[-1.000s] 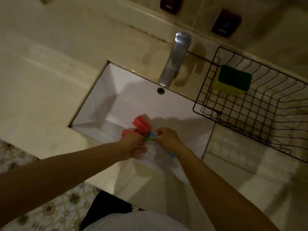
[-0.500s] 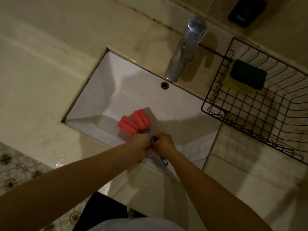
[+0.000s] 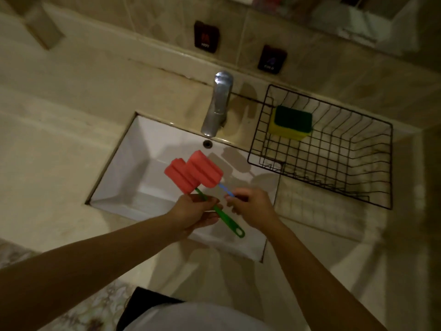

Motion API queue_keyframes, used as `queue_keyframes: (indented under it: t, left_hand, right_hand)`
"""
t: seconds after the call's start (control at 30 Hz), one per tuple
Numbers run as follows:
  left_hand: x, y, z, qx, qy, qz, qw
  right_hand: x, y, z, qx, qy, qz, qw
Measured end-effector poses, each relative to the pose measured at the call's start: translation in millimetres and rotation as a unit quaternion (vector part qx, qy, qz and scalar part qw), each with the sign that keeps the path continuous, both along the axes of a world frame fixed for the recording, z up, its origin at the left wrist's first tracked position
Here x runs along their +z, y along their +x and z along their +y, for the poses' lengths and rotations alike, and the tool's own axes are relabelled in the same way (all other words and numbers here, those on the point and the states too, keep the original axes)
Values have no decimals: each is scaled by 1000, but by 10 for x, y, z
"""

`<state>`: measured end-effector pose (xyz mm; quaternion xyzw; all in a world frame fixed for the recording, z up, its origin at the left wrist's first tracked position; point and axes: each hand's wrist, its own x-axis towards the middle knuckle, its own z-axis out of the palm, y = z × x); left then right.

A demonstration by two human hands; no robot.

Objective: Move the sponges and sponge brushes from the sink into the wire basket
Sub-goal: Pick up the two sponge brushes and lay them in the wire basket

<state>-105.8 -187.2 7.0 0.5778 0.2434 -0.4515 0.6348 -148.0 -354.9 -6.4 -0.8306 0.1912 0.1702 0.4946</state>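
Note:
Two sponge brushes with red foam heads hang above the white sink point(image 3: 133, 163). My left hand point(image 3: 195, 211) grips the green-handled brush point(image 3: 177, 176) by its handle. My right hand point(image 3: 250, 206) pinches the blue handle of the other brush point(image 3: 205, 169). The two red heads touch side by side. The black wire basket point(image 3: 334, 187) stands on the counter to the right of the sink. A yellow sponge with a green scouring top point(image 3: 292, 121) lies in the basket's far left corner.
A chrome tap point(image 3: 218, 103) rises behind the sink, between it and the basket. Two dark hot and cold labels point(image 3: 272, 59) sit on the tiled wall. Beige counter surrounds the sink.
Both hands have lifted the two brushes up out of the sink bowl. The green handle now shows fully under my left hand. The heads sit higher and closer to the basket.

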Motion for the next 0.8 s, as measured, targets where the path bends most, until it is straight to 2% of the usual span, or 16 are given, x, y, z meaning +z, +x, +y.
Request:
queue_keyframes:
  t: [0.2,0.37,0.6,0.8]
  left_hand:
    - [180,20,-350,-41,-37,-35,998]
    - [171,25,-626,-59,-82,-37,994]
    - [158,65,-820,-72,-105,-27,991]
    - [83,88,-790,-107,-108,-24,988]
  right_hand:
    - [417,-27,-386,-41,-101,-102,989]
    - [602,1,-807,-45,-196,-130,971]
    - [528,254,-1500,-32,-337,8,941]
    - [300,517,-1846,-56,-327,116,936]
